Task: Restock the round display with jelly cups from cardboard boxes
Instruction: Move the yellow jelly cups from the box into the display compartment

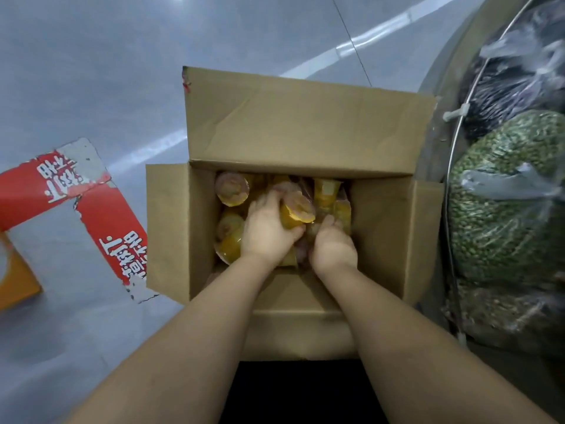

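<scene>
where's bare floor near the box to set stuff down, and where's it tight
Bare floor runs beyond the cardboard box, past its far flap, and on its left, above the red torn carton. Tight on the right: the box sits against the round display. Inside, both hands crowd the jelly cups.

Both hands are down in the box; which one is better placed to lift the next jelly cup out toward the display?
Probably the left hand: its fingers already curl round a yellow jelly cup. The right hand is among the cups; its grip is unclear.
</scene>
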Demonstrator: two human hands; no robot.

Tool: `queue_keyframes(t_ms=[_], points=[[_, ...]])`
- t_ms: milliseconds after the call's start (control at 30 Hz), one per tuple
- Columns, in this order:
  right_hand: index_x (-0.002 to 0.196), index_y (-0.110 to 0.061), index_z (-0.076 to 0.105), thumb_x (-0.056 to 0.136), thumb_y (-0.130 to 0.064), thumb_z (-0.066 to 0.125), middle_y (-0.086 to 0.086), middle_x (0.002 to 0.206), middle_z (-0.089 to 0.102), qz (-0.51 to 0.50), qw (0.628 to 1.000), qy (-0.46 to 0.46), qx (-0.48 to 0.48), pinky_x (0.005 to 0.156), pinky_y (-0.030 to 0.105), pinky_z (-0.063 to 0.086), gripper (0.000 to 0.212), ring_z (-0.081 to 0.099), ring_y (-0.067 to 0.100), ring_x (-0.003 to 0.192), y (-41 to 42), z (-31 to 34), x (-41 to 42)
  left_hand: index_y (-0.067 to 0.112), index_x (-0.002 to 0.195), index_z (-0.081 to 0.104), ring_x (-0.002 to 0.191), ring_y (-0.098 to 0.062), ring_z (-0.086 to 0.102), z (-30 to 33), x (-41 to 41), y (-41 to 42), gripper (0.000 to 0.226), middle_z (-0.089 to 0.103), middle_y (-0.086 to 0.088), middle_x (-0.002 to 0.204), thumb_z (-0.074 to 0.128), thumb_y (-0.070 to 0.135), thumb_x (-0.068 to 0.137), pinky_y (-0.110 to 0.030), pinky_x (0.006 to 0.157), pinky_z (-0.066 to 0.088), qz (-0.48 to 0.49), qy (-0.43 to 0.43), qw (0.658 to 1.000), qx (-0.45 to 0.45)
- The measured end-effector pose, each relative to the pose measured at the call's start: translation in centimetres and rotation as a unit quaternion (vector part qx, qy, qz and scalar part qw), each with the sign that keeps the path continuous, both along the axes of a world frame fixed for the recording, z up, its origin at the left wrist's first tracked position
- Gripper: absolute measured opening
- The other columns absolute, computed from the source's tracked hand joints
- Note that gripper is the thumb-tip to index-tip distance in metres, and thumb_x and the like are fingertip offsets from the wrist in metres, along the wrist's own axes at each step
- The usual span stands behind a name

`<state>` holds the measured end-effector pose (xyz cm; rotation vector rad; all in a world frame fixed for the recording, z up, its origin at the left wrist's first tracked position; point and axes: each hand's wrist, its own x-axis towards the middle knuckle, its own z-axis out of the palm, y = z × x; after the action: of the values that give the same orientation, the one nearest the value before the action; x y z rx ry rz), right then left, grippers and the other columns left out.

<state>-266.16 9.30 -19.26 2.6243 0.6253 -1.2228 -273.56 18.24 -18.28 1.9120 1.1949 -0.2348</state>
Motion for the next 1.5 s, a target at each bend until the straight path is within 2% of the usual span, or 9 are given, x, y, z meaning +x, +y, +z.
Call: queue_keyframes(t_ms=[100, 233, 467, 733, 867, 967, 1100, 1333, 1500], points=[[0.122, -0.012, 0.049, 0.076, -0.019, 0.069, 0.011, 0.113, 0.06, -0.206, 0.969, 0.122, 0.052, 0.088, 0.037, 0.05, 0.05, 0.059, 0.033, 0.104, -0.1, 3.8, 0.7, 0.017, 0.107, 0.045, 0.092, -0.022, 0.057, 4.2, -2.0, 0.2, 0.048, 0.061, 0.001, 0.099, 0.073, 0.016, 0.069, -0.022, 0.069, 0.036, 0.063, -0.065, 0.992, -0.085], [0.131, -0.008, 0.04, 0.081, 0.008, 0.059, 0.002, 0.096, 0.063, -0.476, 0.79, 0.296, 0.248, 0.07, 0.028, 0.053, 0.055, 0.06, 0.015, 0.085, -0.4, 15.6, -0.7, 0.022, 0.105, 0.045, 0.091, -0.004, 0.058, 15.3, -4.6, 0.4, 0.041, 0.059, 0.017, 0.096, 0.068, 0.015, 0.072, -0.015, 0.074, 0.044, 0.135, -0.142, 0.968, -0.157], [0.121, -0.011, 0.042, 0.079, 0.024, 0.045, 0.014, 0.111, 0.057, -0.438, 0.643, 0.406, 0.48, 0.094, 0.032, 0.043, 0.055, 0.055, 0.022, 0.104, -1.9, 44.5, -0.6, 0.035, 0.104, 0.043, 0.091, 0.017, 0.055, 42.2, -3.8, 2.3, 0.035, 0.057, 0.038, 0.093, 0.058, 0.012, 0.082, 0.0, 0.072, 0.041, 0.059, -0.279, 0.941, -0.183], [0.109, -0.029, 0.052, 0.071, -0.004, 0.068, -0.01, 0.092, 0.066, -0.332, 0.667, 0.133, 0.654, 0.083, 0.024, 0.049, 0.049, 0.062, 0.008, 0.09, -7.5, 68.1, 4.2, 0.011, 0.105, 0.036, 0.078, 0.013, 0.057, 65.1, 6.9, -1.8, 0.039, 0.06, 0.033, 0.086, 0.061, 0.001, 0.077, -0.003, 0.07, 0.041, -0.15, -0.435, 0.871, -0.171], [0.095, -0.033, 0.061, 0.071, -0.009, 0.073, -0.018, 0.088, 0.067, -0.273, 0.667, -0.037, 0.692, 0.07, 0.01, 0.047, 0.036, 0.063, -0.002, 0.082, -14.0, 75.3, 6.2, 0.025, 0.096, 0.038, 0.08, 0.008, 0.059, 71.4, 11.8, -7.3, 0.046, 0.063, 0.026, 0.087, 0.074, 0.016, 0.069, -0.011, 0.07, 0.046, -0.22, -0.476, 0.838, -0.152], [0.092, -0.022, 0.055, 0.068, -0.005, 0.075, -0.021, 0.083, 0.066, -0.29, 0.626, -0.126, 0.713, 0.069, 0.007, 0.045, 0.035, 0.06, -0.007, 0.078, -18.5, 77.8, 7.6, 0.035, 0.093, 0.035, 0.084, -0.005, 0.061, 73.8, 14.5, -11.8, 0.053, 0.064, 0.011, 0.091, 0.079, 0.033, 0.063, -0.027, 0.074, 0.05, -0.259, -0.484, 0.821, -0.157], [0.111, -0.011, 0.046, 0.073, -0.008, 0.065, -0.025, 0.092, 0.064, -0.325, 0.607, -0.146, 0.71, 0.077, 0.006, 0.043, 0.042, 0.058, -0.011, 0.089, -24.6, 79.6, 9.3, 0.024, 0.104, 0.035, 0.084, 0.012, 0.057, 75.7, 18.1, -18.4, 0.051, 0.06, 0.03, 0.092, 0.071, 0.015, 0.069, -0.006, 0.073, 0.043, -0.319, -0.502, 0.776, -0.21], [0.115, -0.023, 0.052, 0.08, -0.013, 0.07, -0.009, 0.108, 0.066, -0.426, 0.611, -0.151, 0.65, 0.088, 0.021, 0.047, 0.04, 0.061, 0.0, 0.1, -30.3, 79.7, 12.0, 0.021, 0.116, 0.046, 0.105, 0.003, 0.056, 76.5, 22.7, -23.3, 0.045, 0.058, 0.011, 0.112, 0.064, 0.01, 0.076, -0.012, 0.088, 0.04, -0.428, -0.466, 0.735, -0.244], [0.094, -0.03, 0.048, 0.062, -0.015, 0.083, -0.015, 0.085, 0.064, -0.519, 0.576, -0.236, 0.586, 0.059, 0.006, 0.044, 0.048, 0.06, -0.009, 0.073, -29.5, 77.9, 13.9, 0.031, 0.108, 0.057, 0.103, -0.004, 0.059, 76.6, 26.7, -22.3, 0.049, 0.064, 0.014, 0.107, 0.079, 0.031, 0.064, -0.024, 0.089, 0.046, -0.491, -0.406, 0.764, -0.104]])
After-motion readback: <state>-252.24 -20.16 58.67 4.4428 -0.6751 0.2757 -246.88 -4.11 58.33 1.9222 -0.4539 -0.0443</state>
